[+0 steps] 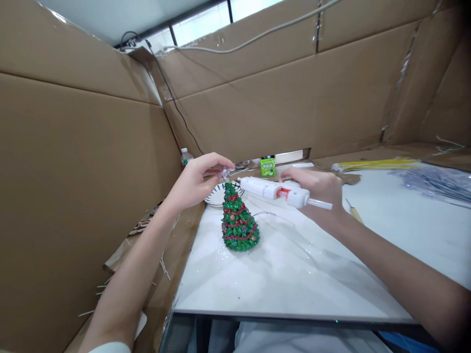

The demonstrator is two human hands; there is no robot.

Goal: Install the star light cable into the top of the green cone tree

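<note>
A small green Christmas tree [240, 220] with red garlands and little ornaments stands upright on the white table. At its tip, my left hand [202, 177] pinches a pale, shiny star [225, 174]; whether the star is joined to the tree I cannot tell. My right hand [316, 186] grips a white glue gun [262, 187] with an orange part and a clear glue stick [320, 203] sticking out of its back. The gun's nozzle points left, close beside the treetop. The fingers on the gun's handle are partly hidden.
Behind the tree sits a striped plate [215, 197]. A green box [268, 167] and a bottle [185, 156] stand at the back. Yellow strips [375, 164] and a wooden-handled awl [355, 212] lie to the right. Cardboard walls [250, 98] enclose the white table [279, 284].
</note>
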